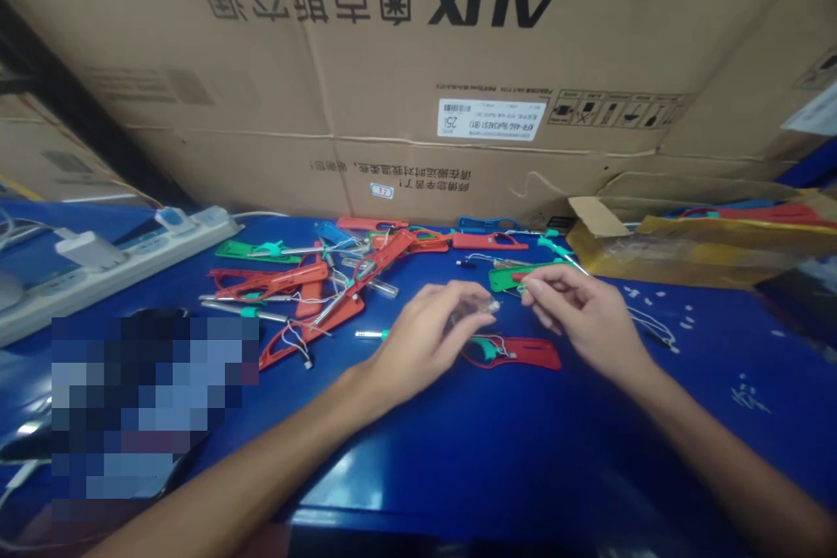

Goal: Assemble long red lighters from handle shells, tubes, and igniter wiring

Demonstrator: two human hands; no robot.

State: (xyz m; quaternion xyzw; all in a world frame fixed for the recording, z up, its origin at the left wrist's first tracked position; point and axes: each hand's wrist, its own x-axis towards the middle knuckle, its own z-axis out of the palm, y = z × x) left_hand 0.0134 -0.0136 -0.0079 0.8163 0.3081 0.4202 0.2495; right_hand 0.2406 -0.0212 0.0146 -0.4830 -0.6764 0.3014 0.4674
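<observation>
My left hand (428,331) is closed in a pinch around a small clear piece (493,307), its pale end showing at the fingertips. Facing it, my right hand (581,309) has thumb and fingers pressed together; what they hold, if anything, is too small to make out. Just behind the right fingertips lies a green plastic casing half (502,279). Below and between the hands, a red casing half (533,352) rests on the blue table (497,445), with a teal part (487,350) and white wires on it. A metal rod (370,335) sticks out left of my left hand.
Several red casing halves (288,281), rods and wires lie heaped at left. A white power strip (124,266) and a pixelated device (150,410) are further left. An open carton (654,253) stands back right; a large cardboard box (366,105) walls the back.
</observation>
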